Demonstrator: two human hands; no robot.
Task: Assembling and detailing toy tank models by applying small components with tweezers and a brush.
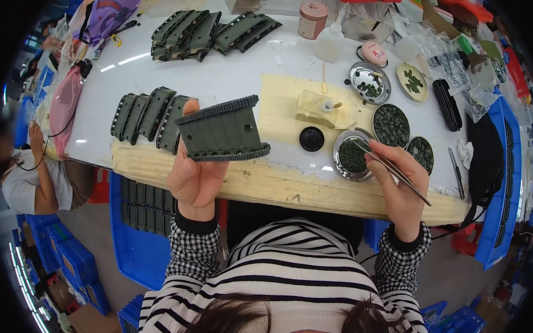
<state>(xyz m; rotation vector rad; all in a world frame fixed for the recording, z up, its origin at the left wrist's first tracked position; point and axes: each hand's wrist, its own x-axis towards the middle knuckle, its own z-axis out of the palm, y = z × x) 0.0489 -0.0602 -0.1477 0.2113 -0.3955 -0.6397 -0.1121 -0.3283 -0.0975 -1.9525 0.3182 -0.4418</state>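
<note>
My left hand (197, 178) grips a dark green model tank hull (221, 130), raised over the table's front edge. Toothed dark track strips run along its two long sides. My right hand (398, 181) pinches metal tweezers (391, 170), whose tips reach into a round metal dish (340, 164) of tiny dark green parts (352, 157). Whether the tips hold a part is too small to tell. Just behind that dish stands a round tin of larger green pieces (391, 125), with another tin of green pieces (420, 150) to its right.
Similar green hulls lie in a row (144, 116) at left and in stacks (189, 35) farther back. A foam block with a small bottle (327, 106), a black cap (311, 138) and a metal dish (370, 70) stand mid-table. Blue trays (135, 250) flank the table; another person (34, 180) sits left.
</note>
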